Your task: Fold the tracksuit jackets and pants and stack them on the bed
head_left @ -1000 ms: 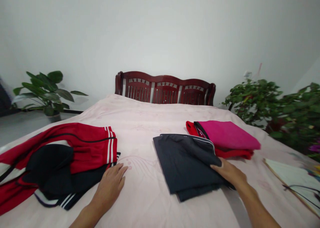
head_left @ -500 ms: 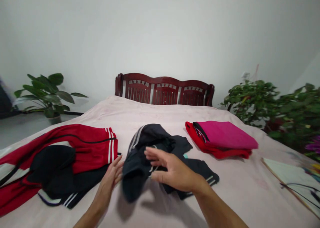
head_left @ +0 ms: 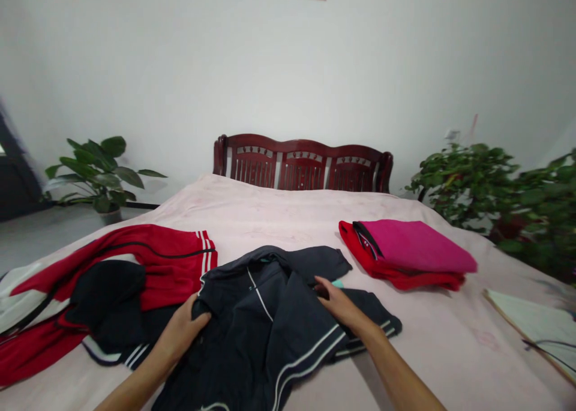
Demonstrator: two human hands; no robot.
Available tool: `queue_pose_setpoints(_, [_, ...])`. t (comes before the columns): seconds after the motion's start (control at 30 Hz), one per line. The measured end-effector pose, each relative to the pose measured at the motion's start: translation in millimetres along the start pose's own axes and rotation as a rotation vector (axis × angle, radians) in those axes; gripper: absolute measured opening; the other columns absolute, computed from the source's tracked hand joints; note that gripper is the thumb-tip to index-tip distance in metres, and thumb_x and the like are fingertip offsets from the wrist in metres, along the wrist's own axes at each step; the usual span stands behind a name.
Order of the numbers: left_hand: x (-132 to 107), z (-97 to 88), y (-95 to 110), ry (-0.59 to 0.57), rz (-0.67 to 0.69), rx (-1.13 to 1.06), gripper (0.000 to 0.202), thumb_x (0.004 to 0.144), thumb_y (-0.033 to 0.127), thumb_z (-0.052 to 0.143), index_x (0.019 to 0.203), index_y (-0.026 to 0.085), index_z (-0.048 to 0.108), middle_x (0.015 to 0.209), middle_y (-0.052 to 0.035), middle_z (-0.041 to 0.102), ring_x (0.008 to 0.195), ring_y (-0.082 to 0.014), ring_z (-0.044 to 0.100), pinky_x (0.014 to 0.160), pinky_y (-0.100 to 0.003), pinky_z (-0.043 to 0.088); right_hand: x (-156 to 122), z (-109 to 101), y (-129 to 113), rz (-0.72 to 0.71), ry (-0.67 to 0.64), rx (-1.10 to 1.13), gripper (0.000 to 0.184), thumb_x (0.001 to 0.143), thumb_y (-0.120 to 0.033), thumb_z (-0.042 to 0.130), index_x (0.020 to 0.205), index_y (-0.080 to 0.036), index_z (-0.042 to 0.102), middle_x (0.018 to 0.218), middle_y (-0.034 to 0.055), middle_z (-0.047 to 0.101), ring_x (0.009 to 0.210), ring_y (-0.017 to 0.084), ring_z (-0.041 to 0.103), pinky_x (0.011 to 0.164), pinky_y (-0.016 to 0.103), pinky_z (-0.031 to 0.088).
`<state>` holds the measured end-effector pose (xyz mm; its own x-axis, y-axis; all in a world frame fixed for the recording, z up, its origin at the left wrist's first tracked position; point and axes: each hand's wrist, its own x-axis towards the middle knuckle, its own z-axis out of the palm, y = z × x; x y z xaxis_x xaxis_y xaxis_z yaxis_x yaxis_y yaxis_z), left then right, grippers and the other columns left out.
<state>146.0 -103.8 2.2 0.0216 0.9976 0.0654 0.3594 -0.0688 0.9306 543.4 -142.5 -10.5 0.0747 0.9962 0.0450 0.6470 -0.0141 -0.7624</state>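
Observation:
A dark navy garment (head_left: pixel 270 321) with thin white stripes lies spread and rumpled on the pink bedsheet (head_left: pixel 279 213) in front of me. My left hand (head_left: pixel 182 330) grips its left edge with curled fingers. My right hand (head_left: pixel 335 300) pinches the cloth near its middle right. To the left lies a loose heap of red, black and white clothes (head_left: pixel 108 285). At the right sits a folded stack, a magenta piece (head_left: pixel 414 246) on a red one (head_left: pixel 387 267).
A dark red wooden headboard (head_left: pixel 303 165) stands at the far end of the bed. Potted plants flank it, one at the left (head_left: pixel 99 171) and bushier ones at the right (head_left: pixel 490 183). An open book (head_left: pixel 531 324) lies near the bed's right edge.
The navy garment, folded flat a second ago, was swept leftward by my right hand and now lies unfolded in front of me. My left hand has taken hold of its edge.

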Motion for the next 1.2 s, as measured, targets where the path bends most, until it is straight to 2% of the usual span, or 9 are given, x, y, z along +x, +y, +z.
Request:
queue_pose_setpoints(0.13, [29,-49.1,48,0.208,-0.064,-0.059,0.047,0.074,0.048,0.062,0.107,0.014,0.065,0.088,-0.0059,0.075,0.085,-0.0268,0.071,0.081,-0.039,0.058,-7,16,-13,-0.145,0.015,-0.439,0.044,0.078,-0.022,0.06,0.123,-0.02,0.061,0.115,0.0097,0.066,0.111,0.024,0.058,0.094,0.037,0.045])
queue_pose_setpoints(0.27, [71,-114.8,90,0.425,0.162,0.397,0.05,0.088,0.046,0.049,0.122,0.013,0.061,0.106,-0.0055,0.071,0.104,-0.0292,0.064,0.097,-0.049,0.048,-10,8,-32,-0.243,0.066,-0.608,0.019,0.081,-0.015,0.05,0.092,-0.019,0.065,0.09,0.0048,0.066,0.085,0.019,0.06,0.077,0.029,0.044])
queue_pose_setpoints(0.4, [102,-157.6,77,0.504,0.174,0.692,0.05,0.095,0.041,0.038,0.126,0.007,0.058,0.114,-0.0095,0.068,0.109,-0.0314,0.062,0.094,-0.05,0.049,-21,-19,-45,-0.365,0.535,-0.528,0.019,0.082,-0.015,0.046,0.091,-0.02,0.061,0.083,0.0044,0.062,0.077,0.019,0.058,0.073,0.029,0.043])
queue_pose_setpoints(0.47, [108,-166.7,57,0.455,0.078,0.851,0.049,0.095,0.037,0.037,0.125,0.005,0.058,0.109,-0.0124,0.069,0.102,-0.0328,0.064,0.087,-0.051,0.052,-33,-25,-44,-0.488,0.606,-0.519,0.018,0.078,-0.012,0.046,0.086,-0.02,0.06,0.078,0.0041,0.059,0.076,0.019,0.056,0.073,0.03,0.043])
queue_pose_setpoints(0.6, [108,-154.4,31,0.361,0.035,1.235,0.05,0.089,0.023,0.042,0.136,0.007,0.051,0.119,-0.0195,0.065,0.104,-0.0404,0.061,0.08,-0.058,0.052,-61,-1,-28,-0.648,0.242,-0.527,0.023,0.064,-0.007,0.046,0.079,-0.022,0.056,0.079,0.0039,0.059,0.078,0.02,0.056,0.073,0.031,0.045])
queue_pose_setpoints(0.7, [111,-119.5,35,0.256,0.36,1.309,0.051,0.088,0.014,0.038,0.138,0.009,0.051,0.133,-0.0202,0.057,0.12,-0.0381,0.055,0.095,-0.054,0.047,-75,26,-18,-0.595,0.161,-0.442,0.031,0.057,-0.008,0.045,0.083,-0.022,0.056,0.088,0.0061,0.061,0.087,0.023,0.057,0.08,0.035,0.046])
queue_pose_setpoints(0.83, [131,-67.1,44,-0.168,0.642,1.208,0.055,0.079,0.006,0.049,0.129,0.025,0.061,0.132,-0.0089,0.063,0.129,-0.027,0.051,0.109,-0.042,0.037,-84,42,-16,-0.659,0.112,-0.31,0.034,0.05,-0.008,0.042,0.08,-0.022,0.05,0.102,0.0068,0.062,0.094,0.023,0.056,0.084,0.037,0.044])
queue_pose_setpoints(1.03, [168,-41.3,35,-0.405,0.469,1.233,0.057,0.065,0.007,0.069,0.116,0.03,0.067,0.129,-0.0118,0.066,0.126,-0.0351,0.054,0.106,-0.057,0.032,-93,52,-13,-0.875,-0.02,-0.409,0.029,0.043,-0.015,0.044,0.068,-0.023,0.032,0.073,0.0,0.056,0.068,0.017,0.046,0.061,0.032,0.028])
queue_pose_setpoints(1.2, [170,-43.1,26,-0.384,0.376,1.122,0.023,0.07,0.014,0.064,0.091,0.022,0.07,0.101,-0.0113,0.075,0.104,-0.0305,0.067,0.104,-0.052,0.036,-93,58,-5,-0.954,0.068,-0.407,0.03,0.045,-0.014,0.045,0.07,-0.023,0.033,0.079,0.0006,0.06,0.069,0.018,0.045,0.061,0.033,0.025])
